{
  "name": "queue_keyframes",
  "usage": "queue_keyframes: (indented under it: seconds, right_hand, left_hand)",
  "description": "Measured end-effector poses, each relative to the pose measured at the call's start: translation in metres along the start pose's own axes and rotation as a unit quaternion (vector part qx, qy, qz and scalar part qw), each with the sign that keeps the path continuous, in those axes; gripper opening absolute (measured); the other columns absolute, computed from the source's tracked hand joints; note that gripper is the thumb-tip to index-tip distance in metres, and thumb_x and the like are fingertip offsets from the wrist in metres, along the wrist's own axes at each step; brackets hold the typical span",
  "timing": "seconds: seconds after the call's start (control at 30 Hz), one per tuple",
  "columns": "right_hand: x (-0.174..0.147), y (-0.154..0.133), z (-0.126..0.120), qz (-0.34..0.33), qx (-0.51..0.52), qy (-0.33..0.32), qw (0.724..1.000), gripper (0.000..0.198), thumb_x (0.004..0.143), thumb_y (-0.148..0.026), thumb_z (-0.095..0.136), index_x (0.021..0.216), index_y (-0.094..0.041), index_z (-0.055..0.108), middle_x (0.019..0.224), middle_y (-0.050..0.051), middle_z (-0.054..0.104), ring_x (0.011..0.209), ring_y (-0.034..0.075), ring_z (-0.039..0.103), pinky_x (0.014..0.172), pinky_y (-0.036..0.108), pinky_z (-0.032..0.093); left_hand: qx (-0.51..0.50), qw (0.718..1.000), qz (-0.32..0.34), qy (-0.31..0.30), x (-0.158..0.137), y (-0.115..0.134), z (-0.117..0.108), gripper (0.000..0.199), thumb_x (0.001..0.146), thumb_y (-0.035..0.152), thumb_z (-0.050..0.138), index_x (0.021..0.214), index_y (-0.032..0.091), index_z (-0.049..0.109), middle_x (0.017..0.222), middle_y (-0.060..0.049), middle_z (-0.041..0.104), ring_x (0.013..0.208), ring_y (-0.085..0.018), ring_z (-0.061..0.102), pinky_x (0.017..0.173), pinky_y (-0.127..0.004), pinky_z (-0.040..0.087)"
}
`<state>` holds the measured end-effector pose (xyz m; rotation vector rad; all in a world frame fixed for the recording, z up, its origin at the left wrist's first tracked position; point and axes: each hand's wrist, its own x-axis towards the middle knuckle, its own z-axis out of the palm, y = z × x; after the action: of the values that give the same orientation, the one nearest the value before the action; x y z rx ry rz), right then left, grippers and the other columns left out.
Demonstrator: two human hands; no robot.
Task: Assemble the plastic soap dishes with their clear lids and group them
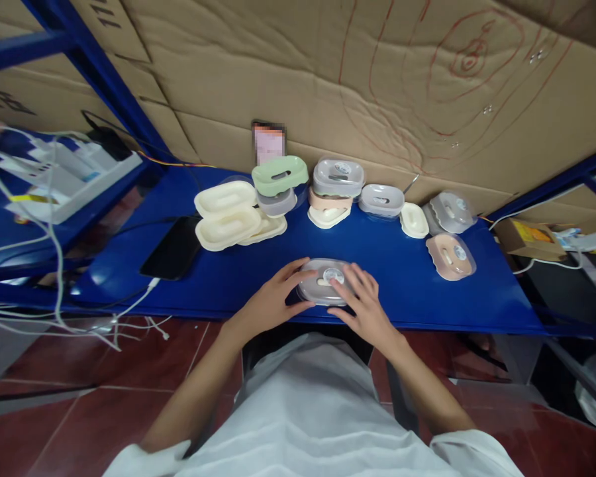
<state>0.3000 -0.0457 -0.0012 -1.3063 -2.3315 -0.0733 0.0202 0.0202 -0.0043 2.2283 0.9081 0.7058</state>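
The grey soap box [322, 283] sits on the blue table [258, 278], close to the near edge and directly in front of you. It carries a clear lid with a round label on top.

Your left hand [274, 298] rests against the left end of the grey soap box, fingers spread and curved around its rim. Your right hand [362, 301] lies on the right end, fingers fanned out, with one fingertip [334, 281] touching the label. Both hands are in contact with the box; neither is closed into a full grasp, and the box stands flat on the table.

Positions relative to the grey soap box:
- Behind it and to the left: a cluster of cream trays [227, 217], stacked and overlapping.
- Behind it, slightly left: a green tray [280, 174] set on top of a grey tray [277, 202].
- Directly behind it: a lidded grey box [338, 176] stacked on a pink tray and a cream tray.
- Behind it and to the right: another lidded grey box [381, 200], then a single cream insert [414, 220] just beside it.
- Farther right: a tilted lidded grey box [451, 212], and nearer you a pink lidded box [450, 256].
- Well to the left: a black phone [171, 248] lying flat with a white cable [134, 306] at its near end.
- Far left, on a separate shelf: a white tray [64, 182] with loose wires.

A cardboard wall [377, 79] stands behind the table.
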Motion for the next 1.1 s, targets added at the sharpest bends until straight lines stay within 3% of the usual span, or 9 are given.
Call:
queue_keyframes:
  seconds: [0.13,0.27,0.4,0.53,0.67,0.8,0.9,1.0,1.1]
  right_hand:
    - [-0.003,0.026,-0.017,0.02,0.093,-0.036,0.995,0.074,0.102,-0.045,0.072,0.169,-0.039,0.041,0.18,0.009,0.031,0.163,0.033,0.04,0.126,0.054,0.047]
    - [-0.024,0.072,-0.053,0.142,0.008,0.118,0.983,0.069,0.099,-0.054,0.074,0.161,-0.034,0.054,0.172,0.012,0.046,0.156,0.034,0.05,0.126,0.053,0.047]
    - [-0.054,0.139,-0.091,0.34,-0.187,0.255,0.886,0.082,0.095,-0.072,0.068,0.157,-0.019,0.059,0.168,0.023,0.045,0.155,0.044,0.046,0.125,0.061,0.042]
    - [-0.07,0.183,-0.099,0.449,-0.235,0.246,0.826,0.088,0.093,-0.079,0.062,0.157,-0.02,0.06,0.167,0.027,0.045,0.149,0.049,0.051,0.118,0.065,0.046]
    - [-0.065,0.185,-0.091,0.458,-0.231,0.213,0.832,0.093,0.096,-0.078,0.058,0.165,-0.016,0.049,0.172,0.03,0.037,0.154,0.053,0.044,0.115,0.073,0.046]
    - [-0.047,0.171,-0.084,0.433,-0.283,0.236,0.823,0.099,0.097,-0.077,0.058,0.17,-0.014,0.037,0.177,0.03,0.026,0.164,0.054,0.024,0.123,0.081,0.028]
    - [-0.02,0.16,-0.078,0.343,-0.258,0.203,0.88,0.081,0.105,-0.067,0.051,0.166,-0.015,0.042,0.173,0.026,0.038,0.163,0.046,0.031,0.125,0.074,0.031]
    - [0.023,0.153,-0.07,0.228,-0.184,0.069,0.954,0.067,0.109,-0.052,0.046,0.166,-0.018,0.041,0.175,0.022,0.038,0.163,0.041,0.033,0.126,0.067,0.034]
    - [0.068,0.157,-0.06,0.141,-0.149,-0.005,0.979,0.064,0.109,-0.039,0.046,0.17,-0.021,0.038,0.178,0.017,0.035,0.166,0.038,0.028,0.13,0.066,0.027]
  left_hand:
    - [0.015,0.999,-0.013,-0.032,0.0,0.006,-0.002,0.074,0.102,0.047,0.073,0.166,0.037,0.039,0.179,-0.009,0.034,0.162,-0.031,0.042,0.129,-0.05,0.046]
    - [0.026,0.999,-0.037,-0.028,0.001,0.01,-0.004,0.085,0.102,0.051,0.072,0.172,0.039,0.027,0.184,-0.009,0.021,0.164,-0.034,0.038,0.124,-0.051,0.052]
    - [0.042,0.998,-0.034,-0.033,0.0,0.007,-0.002,0.069,0.107,0.048,0.064,0.169,0.038,0.035,0.181,-0.007,0.029,0.162,-0.031,0.042,0.127,-0.051,0.049]
    - [0.062,0.998,-0.023,-0.023,-0.001,0.004,0.002,0.06,0.109,0.045,0.06,0.166,0.035,0.043,0.178,-0.007,0.036,0.161,-0.03,0.044,0.129,-0.051,0.046]
    - [0.071,0.997,-0.017,-0.018,-0.001,0.003,0.003,0.056,0.11,0.046,0.059,0.163,0.035,0.047,0.176,-0.007,0.039,0.157,-0.029,0.05,0.127,-0.05,0.049]
    - [0.077,0.997,-0.013,-0.012,-0.001,0.004,0.004,0.052,0.11,0.046,0.058,0.16,0.033,0.052,0.173,-0.008,0.043,0.156,-0.03,0.051,0.127,-0.051,0.049]
    - [0.081,0.997,-0.008,-0.01,0.0,0.004,0.004,0.05,0.11,0.045,0.058,0.158,0.031,0.054,0.171,-0.01,0.046,0.154,-0.03,0.052,0.127,-0.052,0.048]
    - [0.075,0.997,-0.002,-0.004,0.002,0.004,0.002,0.045,0.11,0.045,0.058,0.153,0.03,0.059,0.166,-0.01,0.052,0.151,-0.029,0.056,0.127,-0.053,0.049]
    - [0.069,0.997,0.017,-0.012,0.014,0.004,-0.006,0.042,0.11,0.046,0.058,0.148,0.029,0.064,0.153,-0.01,0.063,0.141,-0.027,0.064,0.122,-0.05,0.053]
